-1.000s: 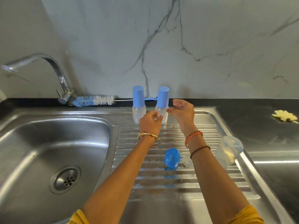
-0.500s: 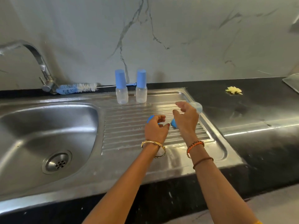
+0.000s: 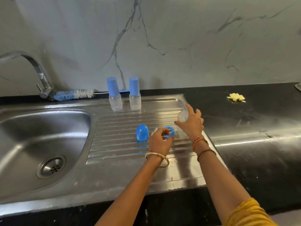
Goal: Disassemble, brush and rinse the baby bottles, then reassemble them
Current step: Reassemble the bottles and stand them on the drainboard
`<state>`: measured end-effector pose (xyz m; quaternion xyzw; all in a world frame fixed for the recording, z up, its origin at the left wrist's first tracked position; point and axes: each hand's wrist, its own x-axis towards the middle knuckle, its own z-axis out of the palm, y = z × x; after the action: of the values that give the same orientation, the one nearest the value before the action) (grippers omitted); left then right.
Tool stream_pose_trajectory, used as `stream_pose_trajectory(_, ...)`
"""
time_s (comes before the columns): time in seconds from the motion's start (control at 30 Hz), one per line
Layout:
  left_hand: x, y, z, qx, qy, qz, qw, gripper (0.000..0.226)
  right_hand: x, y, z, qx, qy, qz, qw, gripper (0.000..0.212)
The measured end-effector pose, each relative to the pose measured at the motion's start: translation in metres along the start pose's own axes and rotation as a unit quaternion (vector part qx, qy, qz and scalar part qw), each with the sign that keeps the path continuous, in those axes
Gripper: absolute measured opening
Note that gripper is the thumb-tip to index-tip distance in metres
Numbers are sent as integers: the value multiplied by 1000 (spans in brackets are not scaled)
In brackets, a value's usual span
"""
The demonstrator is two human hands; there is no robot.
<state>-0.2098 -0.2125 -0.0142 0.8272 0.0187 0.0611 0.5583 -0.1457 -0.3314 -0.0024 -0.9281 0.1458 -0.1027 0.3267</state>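
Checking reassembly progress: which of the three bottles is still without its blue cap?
The clear bottle gripped by the right hand at the drainboard's right edge; the two bottles by the wall stand capped.

Two capped bottles (image 3: 116, 95) stand side by side at the back of the draining board (image 3: 114, 144); the brush (image 3: 74, 95) lies left of them by the tap (image 3: 40, 75); the basin (image 3: 40, 136) lies left; a loose cap (image 3: 142, 132) lies mid-board.

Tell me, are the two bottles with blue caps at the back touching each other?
Apart. The head view shows a strip of steel drainboard between the left bottle and the right bottle.
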Motion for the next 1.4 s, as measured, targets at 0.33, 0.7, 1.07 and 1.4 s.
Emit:
stream_pose_trajectory(0.33, -29, -19, -52, -63, 59, -69, 994, 24, -45, -54, -40, 340, -70, -52, 936, 46)
stream_pose_trajectory(0.7, -62, -74, -161, -282, 187, -264, 903, 20, -138, -114, 59, 201, -35, -191, 960, 55)
stream_pose_trajectory(1.07, -61, -59, -156, -305, 135, -160, 929, 21, -172, -91, 84, 424, -285, -20, 859, 29)
stream_pose_trajectory(1.4, -68, -89, -177, 59, 67, 1, 996, 61, -162, -72, 83, 207, -347, -137, 904, 37)
